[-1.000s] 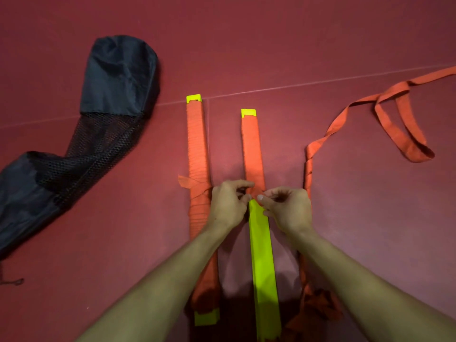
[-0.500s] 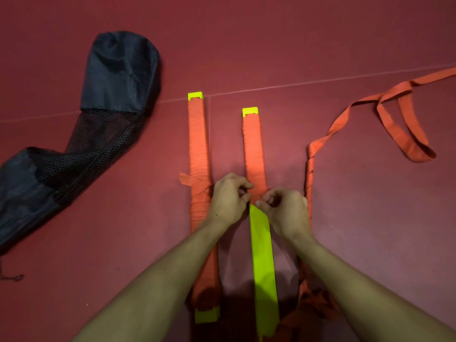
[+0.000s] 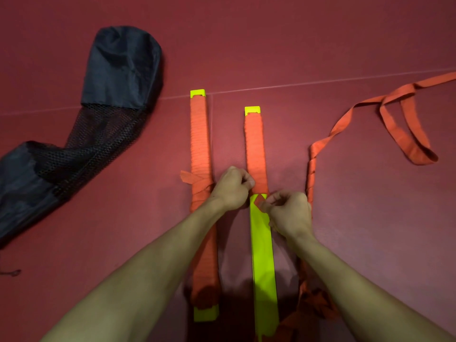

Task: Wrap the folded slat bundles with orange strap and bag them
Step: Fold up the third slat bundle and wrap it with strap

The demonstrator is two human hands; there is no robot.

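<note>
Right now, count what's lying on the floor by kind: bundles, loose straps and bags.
bundles: 2, the wrapped bundle and the half-wrapped bundle
strap: 1
bag: 1
Total: 4

Left hand (image 3: 232, 187) and right hand (image 3: 288, 211) curl close together, fingertips pinching.
</note>
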